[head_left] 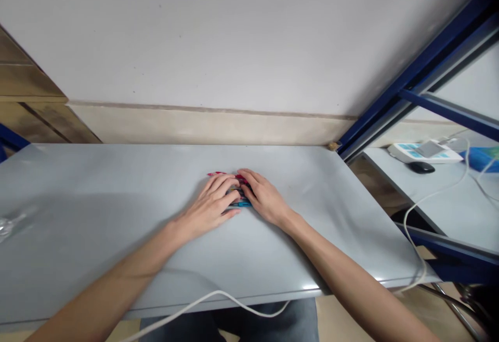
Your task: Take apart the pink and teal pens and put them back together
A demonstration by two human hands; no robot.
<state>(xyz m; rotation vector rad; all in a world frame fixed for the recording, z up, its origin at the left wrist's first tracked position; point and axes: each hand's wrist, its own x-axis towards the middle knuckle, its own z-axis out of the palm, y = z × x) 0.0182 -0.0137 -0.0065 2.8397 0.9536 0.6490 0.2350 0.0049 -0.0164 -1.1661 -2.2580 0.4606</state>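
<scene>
Several slim pens lie together on the grey table (117,259), mostly hidden under my two hands. A red pen (215,173) sticks out at the far side, and a blue pen (245,204) shows at the near side. My left hand (214,201) reaches over the bunch from the left, its fingers curved down onto the pens and its thumb low by the blue one. From the right, my right hand (265,196) wraps its bent fingers round the other ends. The fingertips of both hands nearly meet over the dark middle pens.
A crumpled clear plastic piece (5,227) lies at the left edge. A white cable (218,293) loops past the front edge. Blue metal posts (413,77) stand at right; beyond them, another table holds a black mouse (421,168) and a white box (405,152). A wall rises behind.
</scene>
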